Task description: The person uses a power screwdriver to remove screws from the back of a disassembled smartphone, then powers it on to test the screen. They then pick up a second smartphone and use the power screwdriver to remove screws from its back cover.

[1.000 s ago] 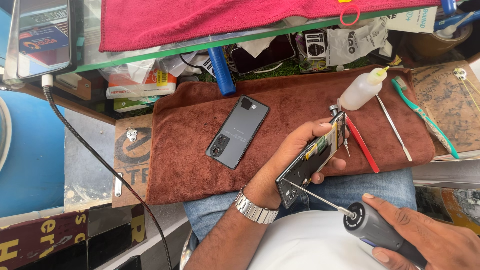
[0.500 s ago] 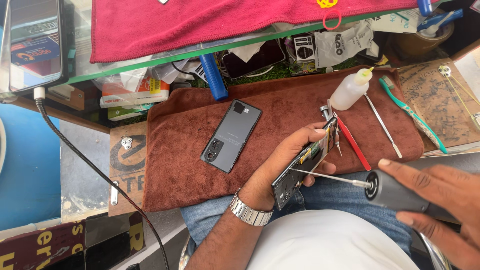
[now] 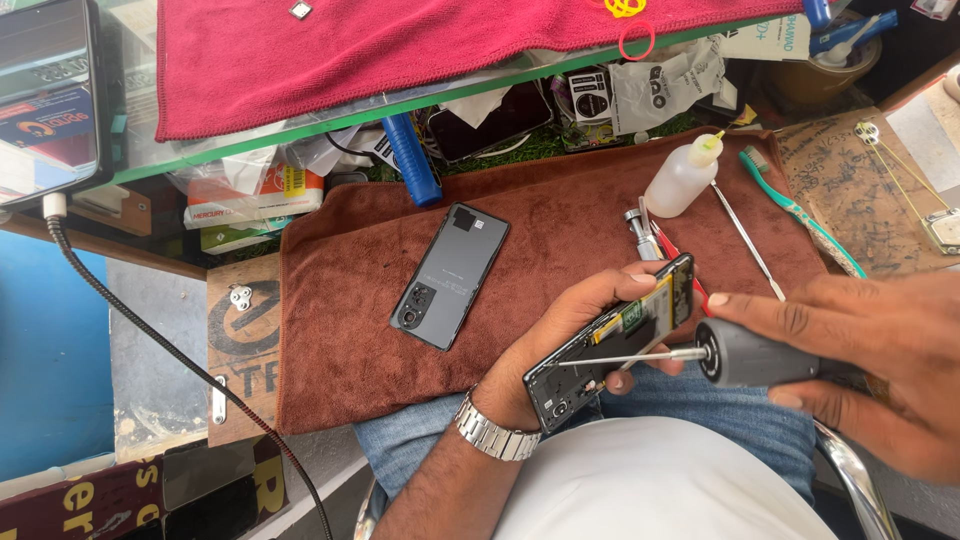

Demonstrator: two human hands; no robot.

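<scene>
My left hand (image 3: 560,335), with a metal watch on the wrist, grips an opened phone (image 3: 612,340) whose circuit board and battery face up. My right hand (image 3: 865,350) holds a grey-handled screwdriver (image 3: 735,353); its thin shaft lies across the opened phone, the tip touching the lower part of the board. A dark back cover (image 3: 450,276) with camera holes lies flat on the brown towel (image 3: 340,330), left of my left hand.
On the towel's right lie a white squeeze bottle (image 3: 683,176), a thin metal pick (image 3: 748,241), a green toothbrush (image 3: 800,212) and a red-handled tool. A blue handle (image 3: 412,160) sits under the glass shelf with a red cloth (image 3: 400,50). A phone on a cable (image 3: 50,100) stands far left.
My right hand has risen and come closer, bringing the screwdriver tip onto the opened phone. The view has shifted slightly.
</scene>
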